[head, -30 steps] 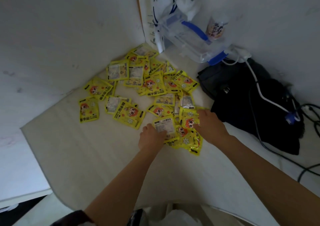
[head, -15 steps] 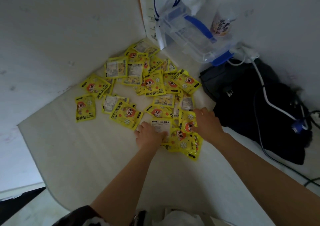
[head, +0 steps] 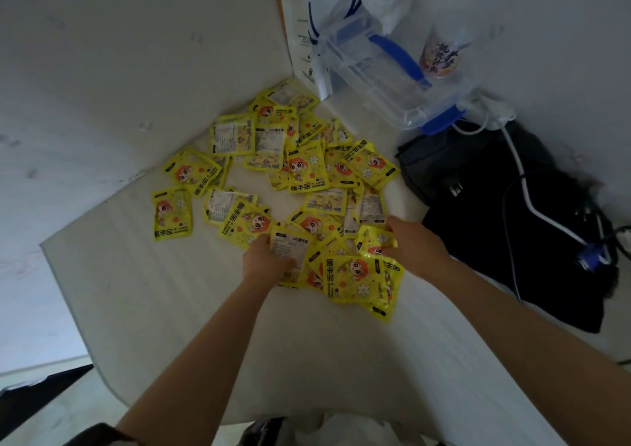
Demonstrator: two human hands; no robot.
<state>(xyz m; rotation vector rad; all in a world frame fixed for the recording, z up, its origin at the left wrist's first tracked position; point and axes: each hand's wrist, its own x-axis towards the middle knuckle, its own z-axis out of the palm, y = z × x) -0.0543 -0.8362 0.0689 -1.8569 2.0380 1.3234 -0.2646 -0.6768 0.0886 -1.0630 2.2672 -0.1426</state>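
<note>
Several yellow hand-warmer packets [head: 307,169] lie scattered over a pale table [head: 170,292] in a corner between white walls. My left hand [head: 264,261] grips one packet [head: 290,249] that lies back side up, with its fingers curled over the packet's left edge. My right hand [head: 415,244] pinches another yellow packet [head: 375,242] at the right side of the pile. A small stack of packets [head: 362,280] sits between my two hands near the front of the heap.
A clear plastic box with blue clips [head: 386,80] stands at the back, with a printed cup [head: 440,56] and a white paper bag [head: 307,8] beside it. A black bag [head: 495,213] with white and black cables lies at the right.
Both hands stay at the front of the pile. The left hand has closed round the back-side-up packet, and the right hand has taken hold of a packet at the pile's right.
</note>
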